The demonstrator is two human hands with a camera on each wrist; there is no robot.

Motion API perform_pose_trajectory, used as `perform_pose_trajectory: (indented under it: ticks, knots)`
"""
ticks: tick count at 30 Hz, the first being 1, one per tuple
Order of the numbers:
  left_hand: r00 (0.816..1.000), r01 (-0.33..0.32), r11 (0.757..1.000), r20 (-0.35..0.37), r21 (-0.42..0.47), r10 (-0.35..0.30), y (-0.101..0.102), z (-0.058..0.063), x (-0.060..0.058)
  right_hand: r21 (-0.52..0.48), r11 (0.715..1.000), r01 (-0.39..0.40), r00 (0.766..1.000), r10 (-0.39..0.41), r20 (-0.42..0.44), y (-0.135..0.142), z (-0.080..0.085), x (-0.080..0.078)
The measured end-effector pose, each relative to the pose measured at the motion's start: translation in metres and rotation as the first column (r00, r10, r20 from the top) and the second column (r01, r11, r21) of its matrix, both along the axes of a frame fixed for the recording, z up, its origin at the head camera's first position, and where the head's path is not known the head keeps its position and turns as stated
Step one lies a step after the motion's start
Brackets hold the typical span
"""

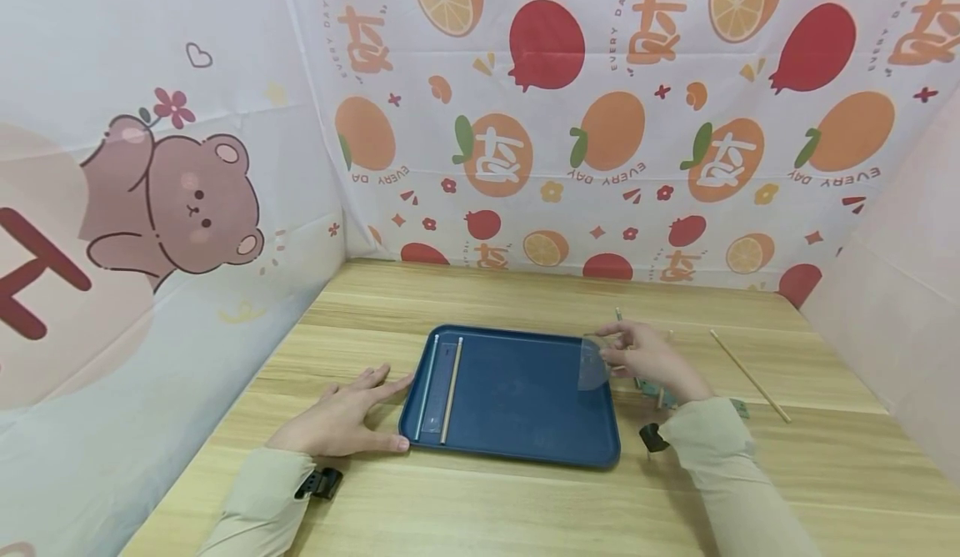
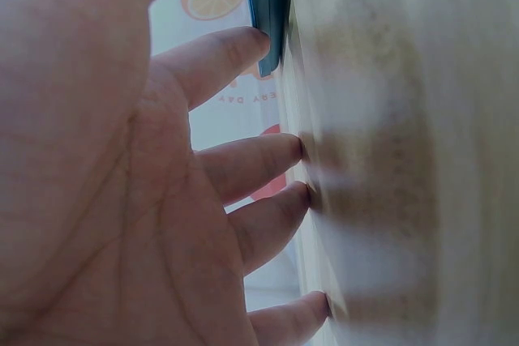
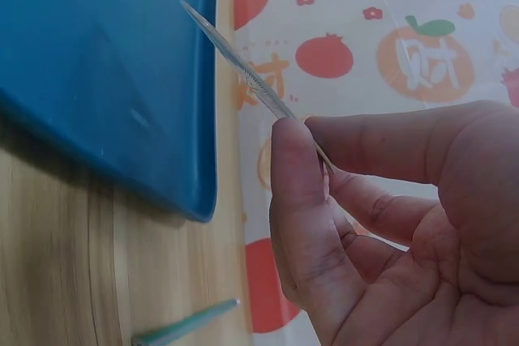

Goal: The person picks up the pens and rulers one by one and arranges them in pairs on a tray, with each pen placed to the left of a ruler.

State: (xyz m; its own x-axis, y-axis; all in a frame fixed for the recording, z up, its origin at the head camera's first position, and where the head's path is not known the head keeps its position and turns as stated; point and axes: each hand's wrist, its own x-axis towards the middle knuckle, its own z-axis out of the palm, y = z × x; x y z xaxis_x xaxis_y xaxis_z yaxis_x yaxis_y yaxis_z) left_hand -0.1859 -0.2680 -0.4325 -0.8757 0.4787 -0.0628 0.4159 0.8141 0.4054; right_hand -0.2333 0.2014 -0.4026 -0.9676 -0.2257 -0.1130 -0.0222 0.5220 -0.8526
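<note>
In the head view, a clear plastic piece [image 1: 592, 367] with a curved edge, probably a protractor, is held at the right end of the blue tray [image 1: 517, 398]. It is pinched near one end between thumb and fingers of the right hand [image 1: 643, 357], and in the right wrist view it is seen nearly edge-on, tilted and thin. The left hand [image 1: 348, 413] is spread with nothing grasped, a fingertip set against the tray's rim and others on the tabletop [image 1: 450, 507].

The piece should be light and fairly stiff, smooth enough to slip, and liable to crack if bent hard. It is best taken by its faces near an edge, as is done here.

One tray is counted. In it lie two pencils, one blue-green [image 1: 427, 388] and one wood-coloured [image 1: 452, 392], with one clear ruler [image 1: 439, 388] between them. To the right, one light-coloured stick [image 1: 750, 376] is seen lying apart. Under and beside the right hand, green pieces [image 1: 651, 388] and more pencils are partly hidden; their number cannot be told.
</note>
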Motion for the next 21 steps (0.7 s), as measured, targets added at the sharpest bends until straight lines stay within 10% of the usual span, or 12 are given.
perform_pose_trajectory:
  ticks: [21]
  knots:
    - [1.0, 0.0, 1.0, -0.016, 0.005, 0.0, -0.001, 0.0, 0.001, -0.014, 0.999, -0.048, 0.999, 0.048, -0.006, -0.039, -0.005, -0.01]
